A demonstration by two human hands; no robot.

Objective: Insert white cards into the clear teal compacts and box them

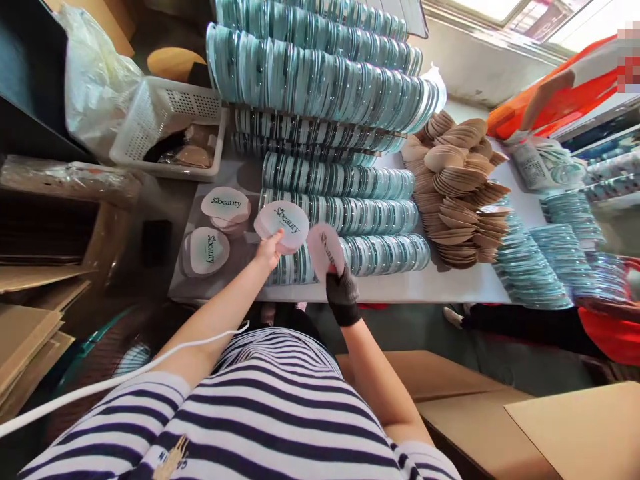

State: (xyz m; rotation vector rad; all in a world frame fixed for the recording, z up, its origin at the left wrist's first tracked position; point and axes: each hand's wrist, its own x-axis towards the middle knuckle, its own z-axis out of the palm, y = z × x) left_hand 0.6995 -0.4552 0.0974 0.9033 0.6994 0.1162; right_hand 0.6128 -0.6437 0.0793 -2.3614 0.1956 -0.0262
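My bare left hand grips the lower edge of a round pale-green disc printed "beauty", held above the white table. My right hand, in a dark glove, pinches a second, tilted round disc close beside the first. Two similar printed discs lie on small piles at the table's left: one upper disc, one lower disc. Long rows of teal-edged round cases stand on edge just behind both hands.
A heap of tan oval puffs lies right of the rows, with more teal cases beyond. A white plastic basket and a plastic bag sit at back left. Cardboard boxes stand at lower right. Another person in orange is at right.
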